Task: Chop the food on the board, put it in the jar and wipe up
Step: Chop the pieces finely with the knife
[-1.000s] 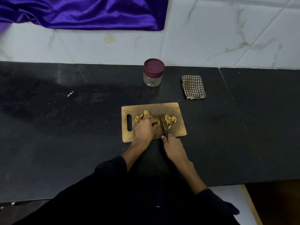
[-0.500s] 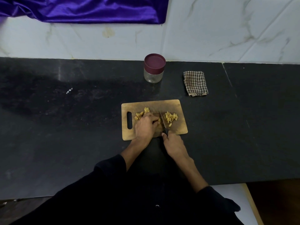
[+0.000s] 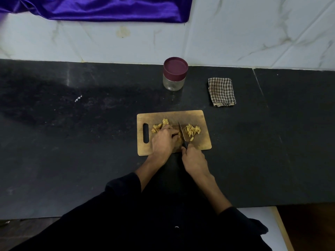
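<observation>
Looking down from the head camera, we noted dark sleeves (image 3: 126, 214) nearest us, both forearms reaching forward over a black counter (image 3: 72, 160).

The right hand (image 3: 194, 160) was closed round the black handle of a knife (image 3: 183, 137), at the near edge of the board (image 3: 174, 115). The blade ran away from us across the board, its tip pointing to the far side. We could not tell whether the edge touched the wood.

The left hand (image 3: 164, 140) lay on the board just left of the blade, fingers curled down over the uncut food (image 3: 159, 126), holding it in place. Yellowish pieces showed beyond its knuckles, toward the handle slot (image 3: 146, 133) at the board's left end.

Right of the blade we saw a small heap of chopped strips (image 3: 192, 130), loose on the wood.

Farther back stood the jar (image 3: 175, 74), upright, clear glass, its maroon lid on, well apart from the board. To its right a checked cloth (image 3: 221, 91) lay folded on the counter.

Behind ran a pale marble-patterned wall (image 3: 253, 33), with purple fabric (image 3: 99, 8) hanging at upper left.
</observation>
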